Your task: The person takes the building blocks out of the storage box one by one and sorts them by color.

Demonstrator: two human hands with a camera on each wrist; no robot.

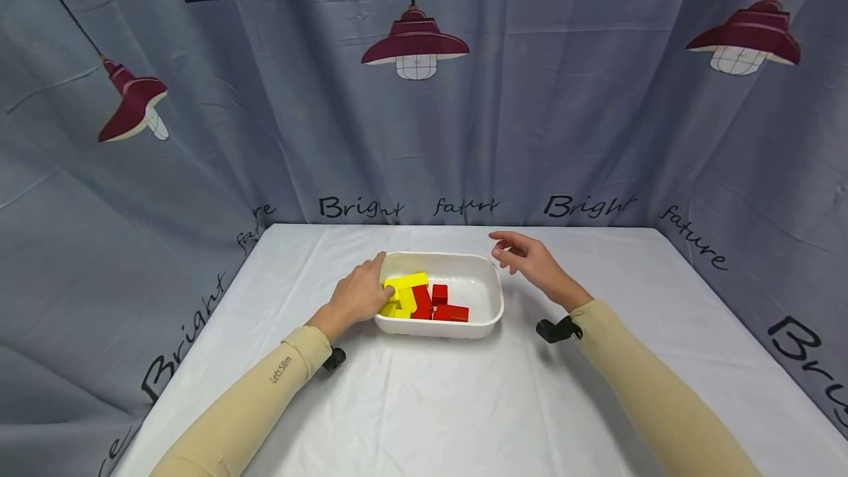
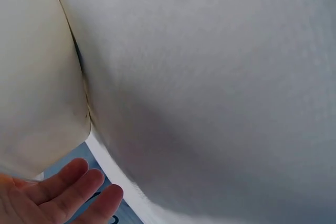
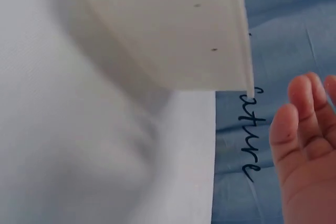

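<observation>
A white rectangular plastic tub point(image 1: 464, 331) stands on the table, holding several yellow blocks point(image 1: 406, 282) at its left end and several red blocks point(image 1: 452, 313) nearer the middle. My left hand point(image 1: 358, 291) holds the tub's left end, its thumb over the rim above the yellow blocks and its index finger along the outside. In the left wrist view, other fingers point(image 2: 79, 192) of that hand extend loosely. Just beyond the tub's right rim, my right hand point(image 1: 533, 260) hovers with fingers loosely extended and nothing in them. The right wrist view shows it apart from the tub wall point(image 3: 173, 30).
A white cloth point(image 1: 437, 403) covers the table. Behind and at both sides hangs a grey-blue curtain point(image 1: 298, 94) printed with lamps and lettering. Small black wrist devices sit below the left sleeve point(image 1: 265, 396) and the right sleeve point(image 1: 649, 374).
</observation>
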